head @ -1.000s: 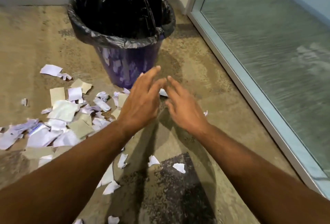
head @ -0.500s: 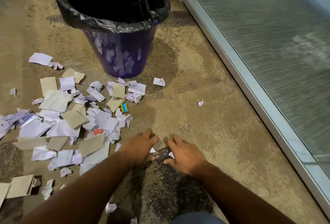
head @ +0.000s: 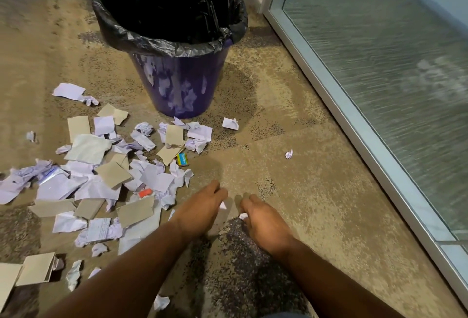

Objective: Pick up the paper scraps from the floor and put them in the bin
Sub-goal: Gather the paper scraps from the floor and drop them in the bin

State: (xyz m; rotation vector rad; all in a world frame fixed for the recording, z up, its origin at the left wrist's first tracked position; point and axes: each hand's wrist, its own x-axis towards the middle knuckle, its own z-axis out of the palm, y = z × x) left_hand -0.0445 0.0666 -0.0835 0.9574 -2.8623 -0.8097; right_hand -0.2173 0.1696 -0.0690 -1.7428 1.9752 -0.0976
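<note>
on the carpet (head: 291,125), both hands lie palm-down; left hand (head: 200,210) and right hand (head: 266,224) fingers each pinch a scrap.

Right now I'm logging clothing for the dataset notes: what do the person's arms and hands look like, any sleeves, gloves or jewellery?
Both forearms are bare as far as the frame shows: no sleeves in view. The left hand and right hand wear no gloves, and no watch, bracelet or ring is visible on the wrists or fingers. A strip of blue fabric at the bottom edge may be trousers.
</note>
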